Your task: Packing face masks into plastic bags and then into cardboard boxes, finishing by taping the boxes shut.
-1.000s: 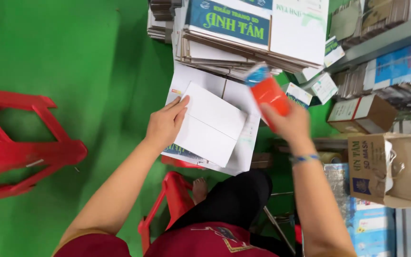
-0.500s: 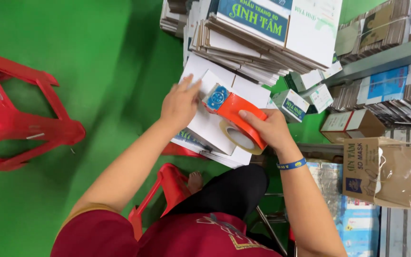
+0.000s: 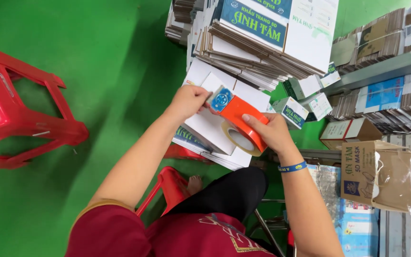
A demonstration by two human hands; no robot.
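Right hand (image 3: pixel 273 133) grips an orange tape gun (image 3: pixel 236 116) over a white box (image 3: pixel 215 126); left fingers (image 3: pixel 200 101) pinch at its front end

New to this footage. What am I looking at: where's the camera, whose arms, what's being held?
There is no machine here: a person works with two bare hands, and the single camera sits on their head, looking straight down. That is why you see their dark red shirt and black trousers at the bottom edge and both arms reaching away from you.

The right hand grips an orange tape dispenser with a blue end and a roll of clear tape. The left hand rests its fingers on a white folded cardboard box, right beside the dispenser's blue end.

The box lies on a pile of flattened white cartons above the green floor. A taller stack of flat printed cartons stands beyond. A red plastic stool stands at the left, small white-and-green boxes at the right.
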